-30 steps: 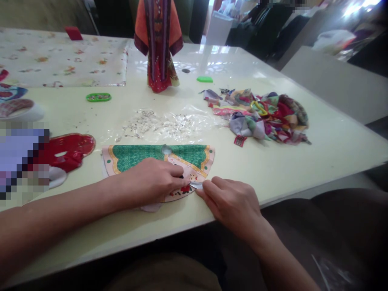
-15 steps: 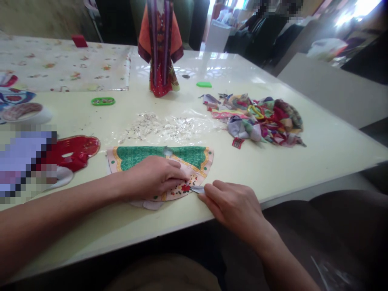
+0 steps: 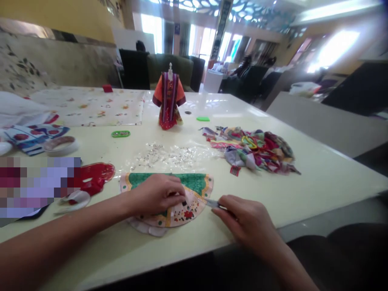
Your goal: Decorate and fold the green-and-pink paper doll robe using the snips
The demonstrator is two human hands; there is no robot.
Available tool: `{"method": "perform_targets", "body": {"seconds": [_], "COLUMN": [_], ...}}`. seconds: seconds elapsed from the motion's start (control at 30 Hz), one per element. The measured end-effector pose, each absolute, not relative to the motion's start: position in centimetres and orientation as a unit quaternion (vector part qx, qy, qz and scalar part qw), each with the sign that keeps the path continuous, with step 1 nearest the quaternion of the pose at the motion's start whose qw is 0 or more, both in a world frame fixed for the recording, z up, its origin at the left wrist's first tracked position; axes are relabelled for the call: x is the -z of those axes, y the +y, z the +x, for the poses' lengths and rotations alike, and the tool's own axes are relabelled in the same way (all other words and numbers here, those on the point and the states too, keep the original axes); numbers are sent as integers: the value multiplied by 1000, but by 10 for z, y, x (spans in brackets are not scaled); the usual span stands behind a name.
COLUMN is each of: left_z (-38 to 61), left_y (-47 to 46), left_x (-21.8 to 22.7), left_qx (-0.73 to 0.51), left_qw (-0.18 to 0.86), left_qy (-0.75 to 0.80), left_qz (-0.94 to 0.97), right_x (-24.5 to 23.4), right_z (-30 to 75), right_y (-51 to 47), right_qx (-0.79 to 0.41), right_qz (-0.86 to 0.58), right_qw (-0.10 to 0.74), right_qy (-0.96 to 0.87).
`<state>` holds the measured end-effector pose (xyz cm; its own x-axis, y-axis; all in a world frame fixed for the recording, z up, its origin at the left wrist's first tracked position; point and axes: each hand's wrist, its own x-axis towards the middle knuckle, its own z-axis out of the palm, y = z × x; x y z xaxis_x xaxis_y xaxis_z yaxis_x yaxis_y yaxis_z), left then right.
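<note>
A fan-shaped piece of printed paper (image 3: pixel 195 184), green at the top and pink with flowers below, lies near the table's front edge. My left hand (image 3: pixel 157 194) rests on it with fingers curled, pressing it down. My right hand (image 3: pixel 245 220) lies just right of the piece, fingers closed on a small thin metal tool (image 3: pixel 212 203) whose tip touches the paper's right edge.
A small paper robe figure (image 3: pixel 169 100) stands at the back. A heap of coloured paper scraps (image 3: pixel 257 149) lies to the right, a clear plastic sheet with tiny bits (image 3: pixel 169 155) in the middle, a red cut-out (image 3: pixel 95 180) and tape roll (image 3: pixel 60 145) to the left.
The camera has tilted upward, showing more of the room. Both hands stay at the fan-shaped piece; my right hand has shifted slightly right and the tool shows more.
</note>
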<state>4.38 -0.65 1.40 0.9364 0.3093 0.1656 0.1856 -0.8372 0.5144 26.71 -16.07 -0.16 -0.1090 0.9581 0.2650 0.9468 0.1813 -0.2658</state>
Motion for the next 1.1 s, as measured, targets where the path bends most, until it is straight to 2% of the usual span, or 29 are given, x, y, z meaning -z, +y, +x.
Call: {"method": "perform_targets", "body": {"seconds": [0.13, 0.3, 0.53, 0.7, 0.9, 1.1], "left_z": [41, 33, 28, 32, 32, 30], "left_y": [15, 39, 49, 51, 54, 56], "left_x": [-15, -7, 0, 2, 7, 9], "left_qx": [-243, -322, -318, -304, -291, -278], "left_qw": [282, 275, 243, 225, 213, 220], "left_qy": [258, 351, 358, 347, 344, 343], "left_qz": [892, 835, 844, 858, 867, 870], "right_x": [-17, -36, -32, -11, -16, -15], "right_z": [281, 283, 289, 312, 336, 334], "right_y": [-129, -65, -2, -2, -3, 0], "right_qx": [22, 41, -3, -53, -72, -75], "right_qz": [-667, -692, -677, -646, -660, -658], "right_qw": [219, 170, 138, 91, 102, 60], "right_qy": [-712, -700, -723, -756, -741, -747]}}
